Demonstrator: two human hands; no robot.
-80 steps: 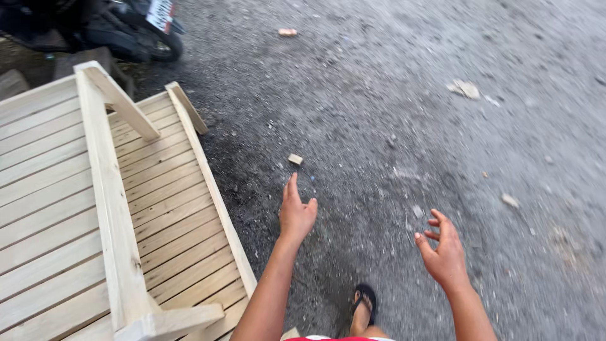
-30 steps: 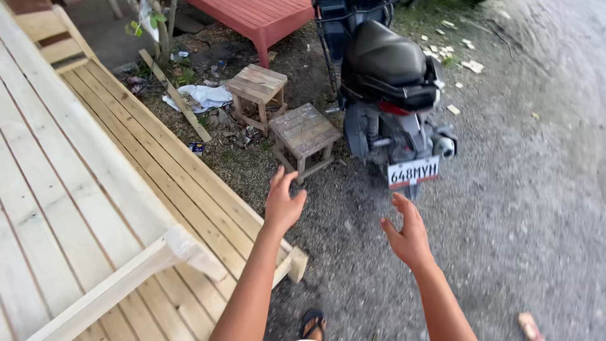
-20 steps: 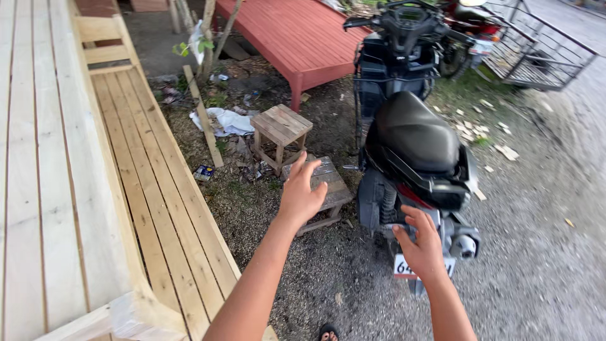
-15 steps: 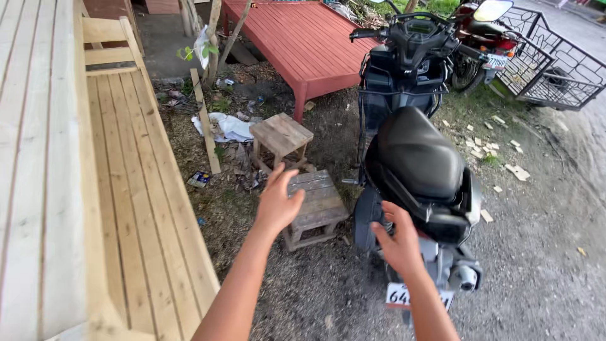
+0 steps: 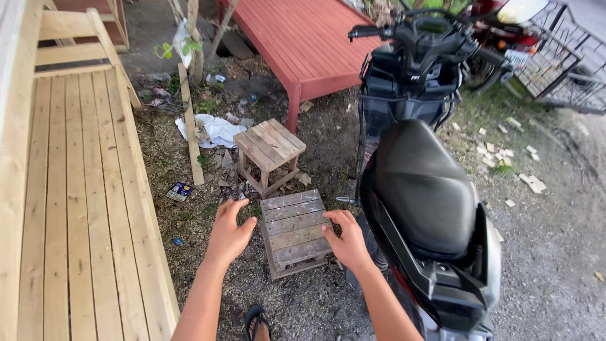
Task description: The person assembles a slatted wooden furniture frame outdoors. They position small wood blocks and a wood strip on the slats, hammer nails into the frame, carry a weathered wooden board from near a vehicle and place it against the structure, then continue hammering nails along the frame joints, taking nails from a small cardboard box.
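Weathered grey wooden stool (image 5: 295,232), rough slats; scooter (image 5: 423,189) seat matt black.

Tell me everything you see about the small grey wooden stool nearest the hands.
The grey stool is small and square, with a top of four weathered wooden slats. It stands upright on gravel beside the black scooter. The right hand touches its right edge; the left hand hovers open just left of it, apart.
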